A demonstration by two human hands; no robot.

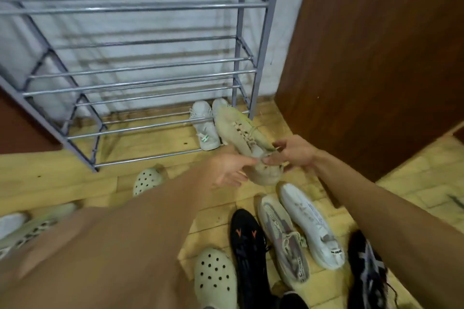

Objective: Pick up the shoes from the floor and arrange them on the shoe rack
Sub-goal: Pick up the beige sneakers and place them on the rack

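Holding the beige sneaker [241, 130] off the floor by its heel end in the head view: our left hand [229, 167] has its thumb on the collar and fingers underneath, and our right hand [295, 152] pinches the collar opposite. The toe's aimed at the bottom tier of the shoe rack [265, 32], beside the white pair [206, 128]. Looks light and squashy to us, so we'd grab the firmer heel, not the laces.
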